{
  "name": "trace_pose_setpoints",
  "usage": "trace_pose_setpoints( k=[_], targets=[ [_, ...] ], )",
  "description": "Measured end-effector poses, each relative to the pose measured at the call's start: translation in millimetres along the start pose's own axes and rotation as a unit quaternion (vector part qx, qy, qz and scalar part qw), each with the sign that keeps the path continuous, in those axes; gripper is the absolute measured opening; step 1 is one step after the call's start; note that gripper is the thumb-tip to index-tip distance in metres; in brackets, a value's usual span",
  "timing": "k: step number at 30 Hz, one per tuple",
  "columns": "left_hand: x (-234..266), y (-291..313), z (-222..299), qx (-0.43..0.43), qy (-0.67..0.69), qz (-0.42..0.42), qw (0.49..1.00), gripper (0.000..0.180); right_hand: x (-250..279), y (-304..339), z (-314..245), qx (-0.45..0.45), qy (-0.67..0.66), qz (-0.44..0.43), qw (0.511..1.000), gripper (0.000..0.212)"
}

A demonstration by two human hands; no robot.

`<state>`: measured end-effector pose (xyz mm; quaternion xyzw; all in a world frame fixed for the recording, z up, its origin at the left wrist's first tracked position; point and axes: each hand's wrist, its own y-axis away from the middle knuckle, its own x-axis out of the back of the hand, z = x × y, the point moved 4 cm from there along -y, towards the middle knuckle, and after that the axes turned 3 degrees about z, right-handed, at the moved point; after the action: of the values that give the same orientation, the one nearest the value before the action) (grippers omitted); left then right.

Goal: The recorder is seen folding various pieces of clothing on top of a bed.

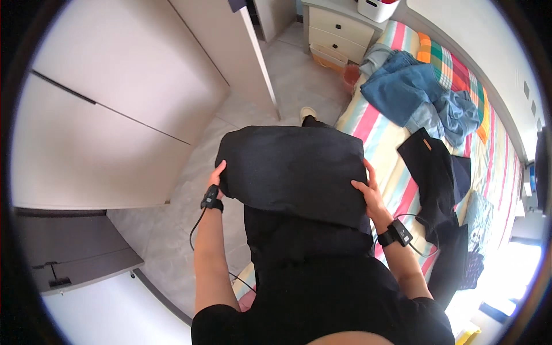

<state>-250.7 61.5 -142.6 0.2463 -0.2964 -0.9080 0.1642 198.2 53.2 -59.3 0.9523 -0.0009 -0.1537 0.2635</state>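
A thick, folded black garment (pixel 293 169) spans the space between my two hands, in front of my body. Its exact kind does not show in the folds. At its left end, my left hand (pixel 216 177) grips the edge, with most of the fingers hidden behind the cloth. My right hand (pixel 371 194) holds the right end, the thumb on the near face and other fingers at the side. Dark cuffs with small boxes and cables circle both wrists.
On the right, a bed with a striped sheet (pixel 368 123) carries blue jeans (pixel 402 86), black trousers (pixel 434 178) and a checked pillow (pixel 445 63). A drawer cabinet (pixel 339 34) with a white basket (pixel 376 8) stands beyond. Pale wardrobe doors (pixel 103 115) are at left, a lower open door below them.
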Motion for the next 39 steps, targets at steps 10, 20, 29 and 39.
trace_pose_setpoints(
  k=[10, 20, 29, 39],
  targets=[
    [-29.1, 56.3, 62.9, -0.075, -0.118, 0.016, 0.99, 0.061, 7.9, -22.1, -42.5, 0.174, 0.14, -0.01, 0.975, 0.077],
    [-48.9, 159.3, 85.6, -0.156, -0.105, 0.092, 0.978, 0.046, -4.7, -26.8, -121.3, 0.239, 0.131, -0.092, 0.958, 0.073],
    [-9.6, 101.5, 2.1, -0.049, -0.148, 0.11, 0.982, 0.04, 56.1, -57.0, 5.5, 0.156, 0.396, -0.075, 0.902, 0.054],
    [-28.1, 103.9, 51.4, -0.17, -0.112, 0.053, 0.978, 0.043, 54.2, -49.2, 4.7, 0.093, 0.327, -0.051, 0.939, 0.046]
  ],
)
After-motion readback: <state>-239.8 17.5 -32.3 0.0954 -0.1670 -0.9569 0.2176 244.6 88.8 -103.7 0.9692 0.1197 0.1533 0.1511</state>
